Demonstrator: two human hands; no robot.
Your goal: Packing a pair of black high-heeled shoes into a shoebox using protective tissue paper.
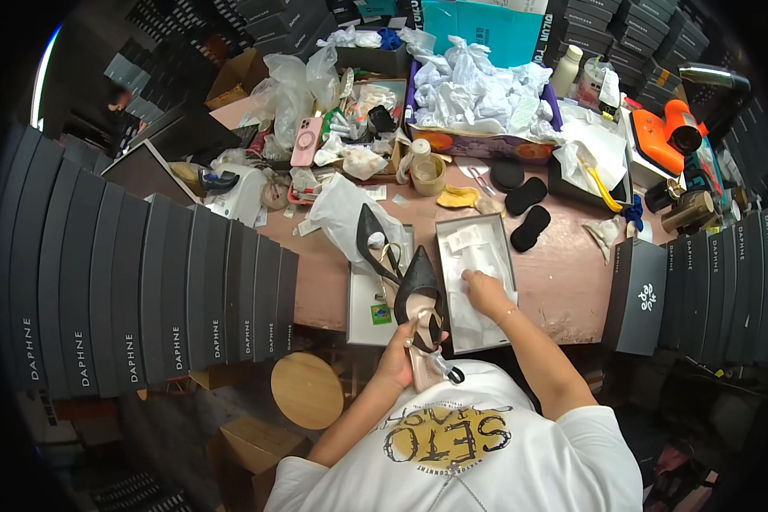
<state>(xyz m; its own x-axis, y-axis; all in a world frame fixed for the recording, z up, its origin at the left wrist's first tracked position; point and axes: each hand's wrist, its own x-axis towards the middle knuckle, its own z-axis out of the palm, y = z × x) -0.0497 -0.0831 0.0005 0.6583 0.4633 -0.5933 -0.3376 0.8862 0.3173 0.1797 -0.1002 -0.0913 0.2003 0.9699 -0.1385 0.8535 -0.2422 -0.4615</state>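
Observation:
My left hand (393, 358) grips a black pointed-toe shoe (419, 277) by its heel end, toe pointing away from me. Its beige insole and strap show, and a clear wrap covers part of the heel. Just beyond it, to the left, the matching black shoe (369, 232) lies over a shallow box part (360, 300), next to white tissue (340, 209). My right hand (488, 296) reaches into the open grey-rimmed shoebox (507, 247), its fingers drawn together on the white tissue paper (462, 311). The fingertips are partly hidden.
Stacks of dark shoeboxes (158, 290) wall in the left side, with more boxes (717, 290) at the right. Behind the work area stand a bin of crumpled white paper (478, 94), a tape jar (427, 171), black pads (527, 196) and an orange tool (657, 141). A round stool (307, 390) stands below left.

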